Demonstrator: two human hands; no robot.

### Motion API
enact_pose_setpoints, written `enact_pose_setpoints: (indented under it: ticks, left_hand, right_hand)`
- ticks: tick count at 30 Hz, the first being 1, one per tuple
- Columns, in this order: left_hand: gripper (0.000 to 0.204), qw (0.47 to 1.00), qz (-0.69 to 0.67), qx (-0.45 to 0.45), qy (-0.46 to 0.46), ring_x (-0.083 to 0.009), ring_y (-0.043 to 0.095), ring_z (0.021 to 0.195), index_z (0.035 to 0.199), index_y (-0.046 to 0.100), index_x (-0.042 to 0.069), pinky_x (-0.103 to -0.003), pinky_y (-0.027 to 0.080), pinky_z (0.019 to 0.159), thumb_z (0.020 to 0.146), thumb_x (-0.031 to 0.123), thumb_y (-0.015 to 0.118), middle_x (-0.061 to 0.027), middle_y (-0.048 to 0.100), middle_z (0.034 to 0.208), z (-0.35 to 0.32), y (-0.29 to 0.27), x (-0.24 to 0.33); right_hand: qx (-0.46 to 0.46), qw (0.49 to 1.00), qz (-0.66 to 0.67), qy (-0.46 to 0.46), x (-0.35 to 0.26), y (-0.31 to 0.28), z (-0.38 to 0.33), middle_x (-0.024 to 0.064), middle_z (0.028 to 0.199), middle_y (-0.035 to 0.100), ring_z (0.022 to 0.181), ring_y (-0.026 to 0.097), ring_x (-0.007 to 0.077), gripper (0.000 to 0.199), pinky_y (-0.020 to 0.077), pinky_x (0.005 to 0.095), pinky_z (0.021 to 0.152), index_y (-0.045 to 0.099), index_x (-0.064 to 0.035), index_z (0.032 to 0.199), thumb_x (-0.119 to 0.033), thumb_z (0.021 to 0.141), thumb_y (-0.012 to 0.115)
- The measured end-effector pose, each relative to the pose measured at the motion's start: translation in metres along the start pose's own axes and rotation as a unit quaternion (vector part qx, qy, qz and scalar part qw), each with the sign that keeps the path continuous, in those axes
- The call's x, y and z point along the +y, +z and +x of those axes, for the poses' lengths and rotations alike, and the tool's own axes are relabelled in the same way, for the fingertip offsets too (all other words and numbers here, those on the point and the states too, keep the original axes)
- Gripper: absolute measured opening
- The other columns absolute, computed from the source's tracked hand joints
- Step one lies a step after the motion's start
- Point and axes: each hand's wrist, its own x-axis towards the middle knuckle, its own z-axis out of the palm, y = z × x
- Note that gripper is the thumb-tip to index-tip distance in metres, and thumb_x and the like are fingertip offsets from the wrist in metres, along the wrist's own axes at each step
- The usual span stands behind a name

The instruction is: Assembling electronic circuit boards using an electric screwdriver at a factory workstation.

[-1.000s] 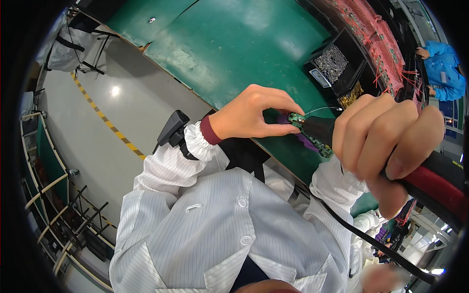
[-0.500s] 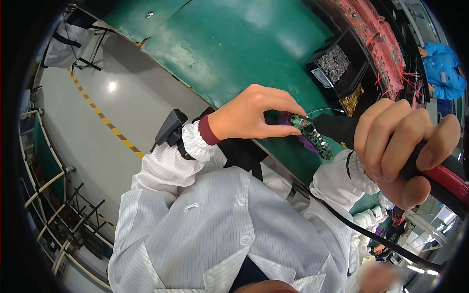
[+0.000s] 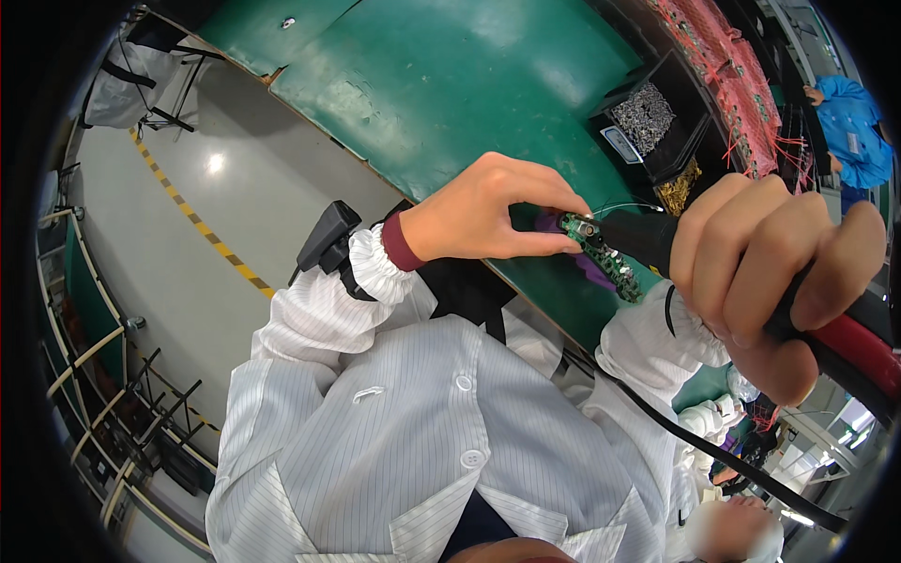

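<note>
A narrow green circuit board [image 3: 615, 270] is pinched between the thumb and fingers of my left hand [image 3: 493, 211], above the edge of the green table. A purple piece [image 3: 591, 272] shows behind the board; what it is I cannot make out. My right hand [image 3: 751, 267] is wrapped round an electric screwdriver [image 3: 640, 240] with a black nose and a red and black body. Its nose points left, and its tip meets the board's upper end close to my left fingertips. The exact contact point is too small to tell.
On the green table [image 3: 441, 94], a black bin [image 3: 615, 98] holds silver screws [image 3: 644, 116], with brass-coloured parts [image 3: 678, 190] beside it. Pink wrap [image 3: 727, 70] with circuit boards lies far right. A black cable [image 3: 713, 452] runs past my right sleeve. A person in blue [image 3: 852, 136] is beyond.
My right hand and the screwdriver have shifted slightly left and down. My left hand has risen a little, still pinching the board.
</note>
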Motion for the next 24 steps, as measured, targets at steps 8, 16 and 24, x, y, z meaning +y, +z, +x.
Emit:
enact_pose_setpoints:
  ticks: [8,16,24]
  left_hand:
    - [0.032,1.0,-0.002,0.004,0.002,-0.0262,0.073,0.084,0.104,0.076,0.0,-0.034,0.059,0.076,0.077,0.012,0.088,-0.0136,0.076,0.096,-0.001,0.001,-0.002]
    - [0.03,1.0,-0.01,-0.013,-0.013,-0.0292,0.074,0.089,0.103,0.076,0.0,-0.036,0.059,0.079,0.077,0.01,0.088,-0.0149,0.076,0.099,0.01,-0.008,0.006]
    - [0.028,0.997,-0.006,-0.045,-0.067,-0.0268,0.073,0.093,0.106,0.075,0.0,-0.035,0.057,0.084,0.081,0.008,0.084,-0.0138,0.075,0.101,-0.002,0.002,0.012]
  right_hand:
    - [-0.011,1.0,-0.001,0.021,0.002,-0.005,0.004,-0.0015,0.064,0.059,0.045,0.055,0.0122,0.044,0.0441,0.0248,0.043,0.045,-0.0136,0.111,-0.029,0.092,0.081]
    - [-0.025,1.0,0.007,0.007,-0.007,-0.007,0.014,0.0032,0.063,0.059,0.045,0.057,0.0178,0.038,0.0457,0.0291,0.044,0.047,-0.0099,0.102,-0.02,0.09,0.081]
    - [0.179,0.98,-0.042,-0.076,-0.017,0.032,-0.026,0.0076,0.061,0.059,0.049,0.06,0.0243,0.029,0.0494,0.0346,0.049,0.058,-0.0012,0.084,-0.011,0.083,0.085]
